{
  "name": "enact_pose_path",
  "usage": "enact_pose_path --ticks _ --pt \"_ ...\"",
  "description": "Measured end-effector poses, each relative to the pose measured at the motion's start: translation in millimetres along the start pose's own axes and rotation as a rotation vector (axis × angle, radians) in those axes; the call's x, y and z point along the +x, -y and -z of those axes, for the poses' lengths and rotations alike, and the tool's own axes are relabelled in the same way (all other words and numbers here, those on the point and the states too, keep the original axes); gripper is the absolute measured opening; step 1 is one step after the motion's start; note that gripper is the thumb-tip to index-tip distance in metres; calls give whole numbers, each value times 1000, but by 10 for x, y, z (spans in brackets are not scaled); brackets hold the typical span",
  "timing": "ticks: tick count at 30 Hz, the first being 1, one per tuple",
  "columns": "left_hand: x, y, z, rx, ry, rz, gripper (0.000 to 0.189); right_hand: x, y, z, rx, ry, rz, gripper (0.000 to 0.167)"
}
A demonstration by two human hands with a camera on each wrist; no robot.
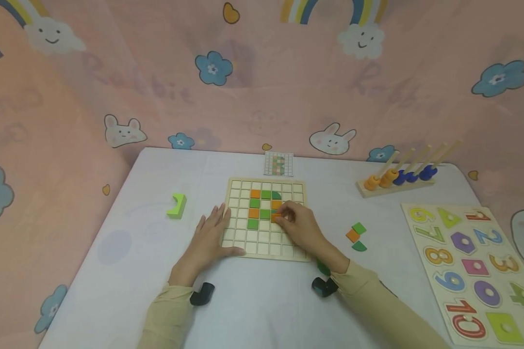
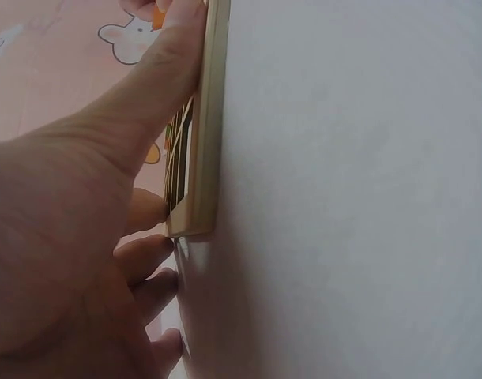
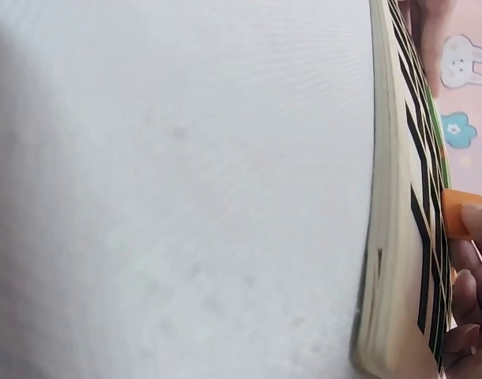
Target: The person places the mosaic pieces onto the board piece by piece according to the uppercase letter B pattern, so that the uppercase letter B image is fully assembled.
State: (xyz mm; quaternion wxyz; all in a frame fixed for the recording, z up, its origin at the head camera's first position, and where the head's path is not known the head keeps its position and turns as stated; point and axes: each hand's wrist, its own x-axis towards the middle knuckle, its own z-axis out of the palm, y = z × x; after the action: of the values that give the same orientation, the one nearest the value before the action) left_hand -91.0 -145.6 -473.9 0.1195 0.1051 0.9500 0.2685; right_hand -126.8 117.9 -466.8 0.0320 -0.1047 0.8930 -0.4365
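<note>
A wooden grid board (image 1: 264, 247) lies on the table, with orange and green tiles set in several of its cells. My left hand (image 1: 207, 240) rests along the board's left side, fingers spread out straight and thumb on the near edge. Over the right part of the tile pattern, my right hand (image 1: 303, 227) pinches an orange tile (image 3: 457, 213) between thumb and fingers. In the right wrist view this tile stands at the board's surface. The hand covers part of the pattern around it.
Loose green and orange tiles (image 1: 353, 236) lie right of the board. A pattern card (image 1: 279, 164) is behind it, and a light green block (image 1: 177, 206) to the left. A peg stand with beads (image 1: 397, 184) and a number puzzle (image 1: 471, 271) occupy the right side.
</note>
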Motion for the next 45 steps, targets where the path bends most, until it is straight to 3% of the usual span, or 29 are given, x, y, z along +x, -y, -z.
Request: enact_pose_path --ticks 14,25,33,45 --pt "-5 -16 11 8 5 4 121 8 36 -30 51 -33 18 13" --pt "-8 -15 16 19 9 -7 121 2 98 -88 121 19 18 12" --pt "-5 -6 14 22 9 -20 121 0 115 -138 55 33 -19 12" --pt "-1 -11 13 20 7 -4 122 -8 154 -149 -42 51 -2 9"
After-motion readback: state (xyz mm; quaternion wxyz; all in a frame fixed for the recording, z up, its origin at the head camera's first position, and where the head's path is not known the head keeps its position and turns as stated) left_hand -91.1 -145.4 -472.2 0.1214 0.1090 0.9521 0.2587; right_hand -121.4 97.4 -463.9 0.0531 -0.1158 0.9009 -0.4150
